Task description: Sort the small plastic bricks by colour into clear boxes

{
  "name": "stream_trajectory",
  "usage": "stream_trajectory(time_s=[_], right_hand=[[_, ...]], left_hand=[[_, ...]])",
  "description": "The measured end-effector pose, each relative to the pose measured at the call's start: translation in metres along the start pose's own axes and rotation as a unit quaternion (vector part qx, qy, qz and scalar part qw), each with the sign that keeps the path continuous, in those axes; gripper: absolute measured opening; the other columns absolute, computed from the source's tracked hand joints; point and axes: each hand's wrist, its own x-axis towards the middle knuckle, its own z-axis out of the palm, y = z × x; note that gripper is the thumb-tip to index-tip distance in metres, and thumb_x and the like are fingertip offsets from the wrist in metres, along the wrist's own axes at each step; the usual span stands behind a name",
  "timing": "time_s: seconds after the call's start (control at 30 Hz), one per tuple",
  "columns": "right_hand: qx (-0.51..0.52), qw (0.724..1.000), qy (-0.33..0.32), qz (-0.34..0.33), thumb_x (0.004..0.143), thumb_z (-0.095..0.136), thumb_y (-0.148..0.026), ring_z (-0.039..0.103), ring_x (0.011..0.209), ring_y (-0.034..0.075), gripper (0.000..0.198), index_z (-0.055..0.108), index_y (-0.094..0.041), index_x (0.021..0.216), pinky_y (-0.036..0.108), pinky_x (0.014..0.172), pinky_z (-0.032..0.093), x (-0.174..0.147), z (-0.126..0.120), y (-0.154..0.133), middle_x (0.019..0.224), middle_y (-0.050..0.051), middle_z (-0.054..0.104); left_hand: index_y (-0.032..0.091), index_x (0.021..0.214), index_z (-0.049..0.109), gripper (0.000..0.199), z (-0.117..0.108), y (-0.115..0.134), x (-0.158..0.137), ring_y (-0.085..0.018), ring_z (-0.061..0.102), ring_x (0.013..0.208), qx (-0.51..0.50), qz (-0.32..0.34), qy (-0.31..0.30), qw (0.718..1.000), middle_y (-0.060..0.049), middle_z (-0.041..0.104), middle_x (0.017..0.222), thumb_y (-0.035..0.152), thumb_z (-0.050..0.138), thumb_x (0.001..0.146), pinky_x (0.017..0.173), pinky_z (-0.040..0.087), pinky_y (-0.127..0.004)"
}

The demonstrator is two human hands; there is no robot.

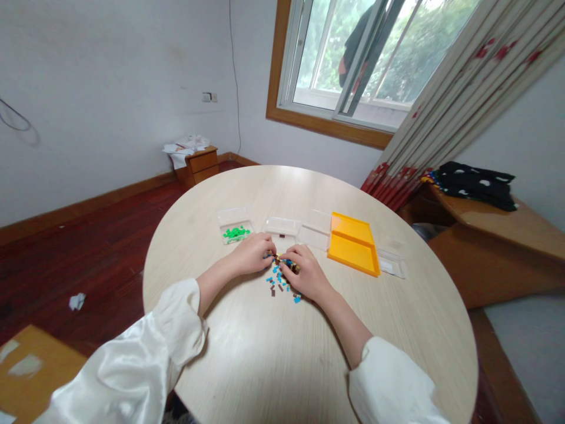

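Sorting posture: left hand [252, 253] and right hand [304, 272] meet over pieces [280, 281] at table [247, 365] centre; fingers curled together, grip contents unclear. Green tray [236, 231] at 11 o'clock, yellow tray [353, 244] at 2 o'clock, within reach.

Head view, down over table [309, 353]

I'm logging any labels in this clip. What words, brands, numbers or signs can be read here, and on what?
None can be read.
The yellow tray, the clear boxes and the small pieces between the left hand and right hand show no print.
The papers on the wooden cabinet are too small to tell.
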Motion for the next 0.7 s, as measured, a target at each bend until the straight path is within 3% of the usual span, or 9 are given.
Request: stream_trajectory(time_s=[0.33,0.7], right_hand=[[-0.019,0.997,-0.062,-0.035,0.083,0.054,-0.013,0.054,0.086,0.020,0.018,0.066,-0.019,0.095,0.036,0.077,0.043,-0.0016,0.0046,0.0047,0.089,0.007,0.067],[-0.043,0.995,-0.086,-0.027,0.083,0.055,-0.015,0.054,0.082,0.019,0.014,0.067,-0.019,0.090,0.034,0.074,0.044,-0.0017,0.0058,0.0045,0.085,0.007,0.064]], left_hand=[[0.017,0.080,0.071,0.016,-0.0012,0.0022,0.0018,-0.019,0.057,0.078,0.000,-0.012,-0.020,1.000,-0.007,0.061,0.082,0.017,0.055,0.077,0.071,0.043,-0.028],[0.016,0.076,0.069,0.015,0.0008,0.0024,0.0023,-0.019,0.058,0.078,-0.018,-0.021,-0.011,1.000,-0.007,0.061,0.081,0.014,0.054,0.076,0.071,0.044,-0.028]])
